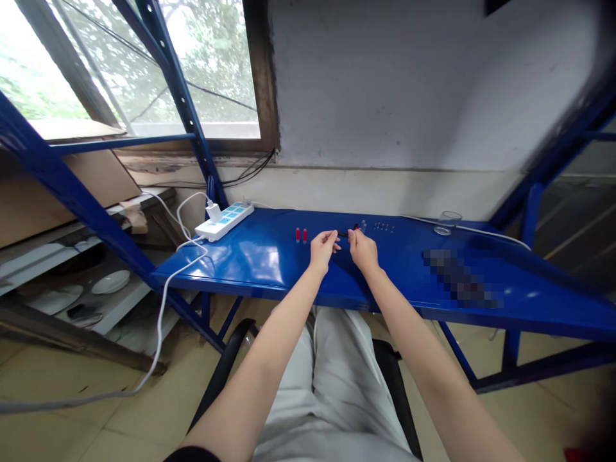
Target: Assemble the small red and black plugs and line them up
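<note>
Over the blue table (250,273), my left hand (323,249) and my right hand (364,250) face each other with fingers pinched. A small, dark, thin piece (342,235) spans the gap between their fingertips, one end in each hand; its kind is too small to make out. To the left of my left hand stand two small red cylinders (301,235) with pale lower ends. Just behind my right hand are a small red-and-dark piece (357,226), partly hidden, and a small clear bluish piece (363,225). Several tiny metallic bits (384,226) lie further right.
A white power strip (224,221) with a plugged-in adapter sits at the table's left end, its cable (161,321) hanging to the floor. On the right are a clear glass (447,222) and a blurred-out dark object (459,279). Blue frame posts rise at both ends.
</note>
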The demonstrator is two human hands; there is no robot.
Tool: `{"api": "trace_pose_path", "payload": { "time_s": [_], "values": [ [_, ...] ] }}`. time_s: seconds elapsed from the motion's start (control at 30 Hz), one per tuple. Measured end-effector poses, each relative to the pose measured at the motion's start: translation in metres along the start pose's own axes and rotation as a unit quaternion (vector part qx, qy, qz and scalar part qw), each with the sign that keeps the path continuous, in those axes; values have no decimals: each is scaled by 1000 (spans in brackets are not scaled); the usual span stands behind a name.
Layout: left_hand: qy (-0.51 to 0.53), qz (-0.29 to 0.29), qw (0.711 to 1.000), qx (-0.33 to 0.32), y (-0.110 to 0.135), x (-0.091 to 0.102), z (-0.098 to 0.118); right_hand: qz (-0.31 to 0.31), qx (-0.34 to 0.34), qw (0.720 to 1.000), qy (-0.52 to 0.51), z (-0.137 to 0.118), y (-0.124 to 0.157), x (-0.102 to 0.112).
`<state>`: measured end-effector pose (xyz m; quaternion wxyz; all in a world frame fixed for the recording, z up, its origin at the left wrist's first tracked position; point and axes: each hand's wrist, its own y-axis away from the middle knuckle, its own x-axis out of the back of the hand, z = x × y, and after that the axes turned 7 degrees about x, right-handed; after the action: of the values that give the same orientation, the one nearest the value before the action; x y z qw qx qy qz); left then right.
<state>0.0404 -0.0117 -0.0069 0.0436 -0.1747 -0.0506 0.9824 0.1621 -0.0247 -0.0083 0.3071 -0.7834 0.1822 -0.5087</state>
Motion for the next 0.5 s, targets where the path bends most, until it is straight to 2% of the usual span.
{"api": "trace_pose_path", "payload": {
  "time_s": [0.3,0.5],
  "values": [
    [1,36,999,9,0,1,0,12,20,999,44,-5,1,1],
    [20,68,997,10,0,4,3,49,8,999,-23,2,2,4]
  ]
}}
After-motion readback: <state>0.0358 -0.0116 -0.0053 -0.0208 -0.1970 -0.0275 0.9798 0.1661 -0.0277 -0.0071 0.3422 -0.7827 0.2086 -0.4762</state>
